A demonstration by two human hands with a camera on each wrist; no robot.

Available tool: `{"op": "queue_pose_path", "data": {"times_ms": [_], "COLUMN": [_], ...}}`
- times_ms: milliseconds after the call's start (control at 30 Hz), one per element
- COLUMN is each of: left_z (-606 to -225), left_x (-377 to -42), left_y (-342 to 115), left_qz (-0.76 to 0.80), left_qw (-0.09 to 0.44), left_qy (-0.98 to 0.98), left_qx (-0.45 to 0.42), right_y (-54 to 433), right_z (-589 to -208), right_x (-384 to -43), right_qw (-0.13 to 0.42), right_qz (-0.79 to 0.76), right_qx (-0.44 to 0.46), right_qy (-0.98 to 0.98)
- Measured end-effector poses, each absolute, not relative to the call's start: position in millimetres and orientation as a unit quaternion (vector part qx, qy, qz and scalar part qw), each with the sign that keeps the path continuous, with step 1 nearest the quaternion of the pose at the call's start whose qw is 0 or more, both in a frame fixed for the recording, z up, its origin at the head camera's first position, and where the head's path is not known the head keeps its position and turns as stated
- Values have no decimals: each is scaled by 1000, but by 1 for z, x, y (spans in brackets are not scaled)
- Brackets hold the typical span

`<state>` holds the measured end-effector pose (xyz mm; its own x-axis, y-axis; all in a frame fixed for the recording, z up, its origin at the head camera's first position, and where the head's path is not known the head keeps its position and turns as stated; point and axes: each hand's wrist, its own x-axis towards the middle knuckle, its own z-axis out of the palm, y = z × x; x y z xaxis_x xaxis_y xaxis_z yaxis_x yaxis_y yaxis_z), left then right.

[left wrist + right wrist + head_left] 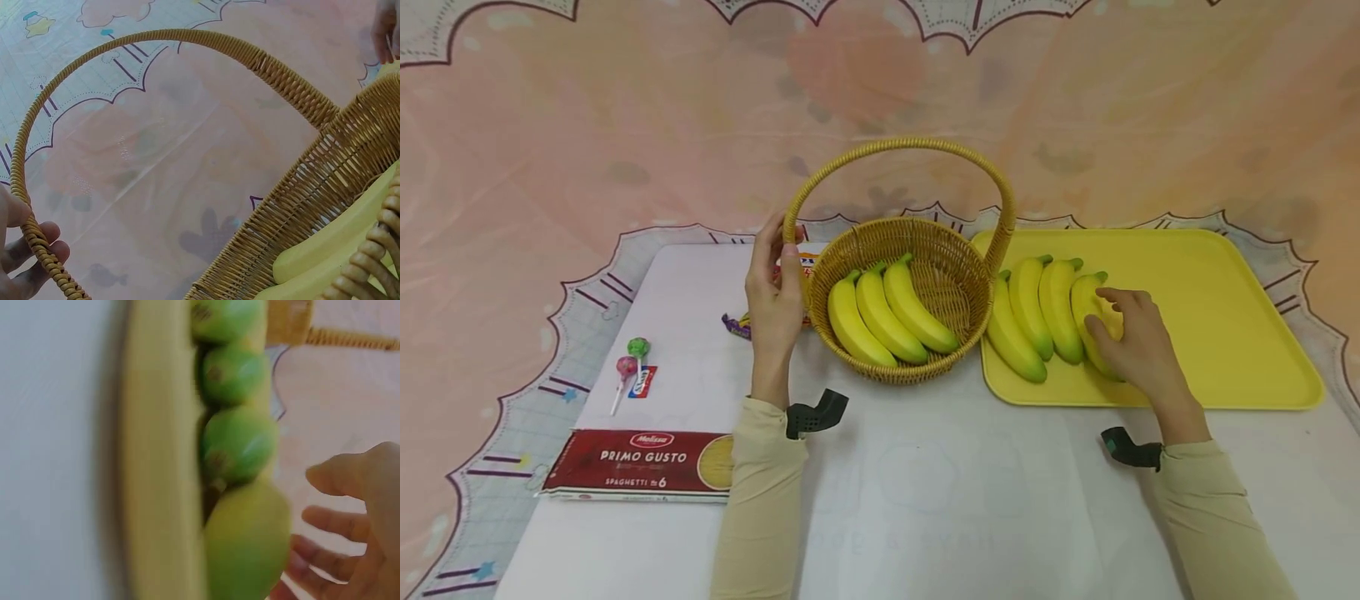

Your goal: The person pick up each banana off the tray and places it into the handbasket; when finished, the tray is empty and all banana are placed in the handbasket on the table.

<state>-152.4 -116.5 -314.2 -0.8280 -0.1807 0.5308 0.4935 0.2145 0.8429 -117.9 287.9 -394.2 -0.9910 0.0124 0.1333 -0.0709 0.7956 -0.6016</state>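
Observation:
Three yellow bananas (868,321) lie side by side in a wicker basket (917,371). My left hand (775,296) holds the left side of the basket's handle (181,36), thumb on one side and fingers on the other. On the yellow tray (1217,333), several bananas (1026,308) form a row just right of the basket. Over the rightmost banana (1093,325) hovers my right hand (1138,346). In the right wrist view its thumb and fingers (337,522) are spread apart beside the green-tipped bananas (247,544); whether a fingertip touches one is hard to tell.
A red spaghetti pack (640,467) lies at the front left of the white table (955,500). Behind it are two lollipops (632,354) and a small wrapped candy (642,382). A purple-wrapped candy (737,326) and a partly hidden colourful package (809,260) sit left of the basket.

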Motion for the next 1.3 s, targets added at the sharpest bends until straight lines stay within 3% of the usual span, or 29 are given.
{"op": "queue_pose_path", "data": {"times_ms": [300, 600, 1000, 1300], "left_z": [-315, -312, -336, -335], "left_x": [-152, -151, -170, -168], "left_y": [-117, -119, -127, -125], "left_qz": [-619, -617, -622, -620], "left_qw": [270, 268, 271, 269], "left_qy": [-730, -734, -728, -729], "left_qx": [-105, -92, -103, -109], "right_y": [302, 293, 238, 183], "right_z": [-403, -388, -354, -341], "right_x": [-109, -88, -65, -77], "right_qw": [-40, -17, 24, -6], "right_qz": [327, 353, 340, 354], "right_qx": [-5, 15, 135, 172], "right_qy": [-944, -935, -930, -919]}}
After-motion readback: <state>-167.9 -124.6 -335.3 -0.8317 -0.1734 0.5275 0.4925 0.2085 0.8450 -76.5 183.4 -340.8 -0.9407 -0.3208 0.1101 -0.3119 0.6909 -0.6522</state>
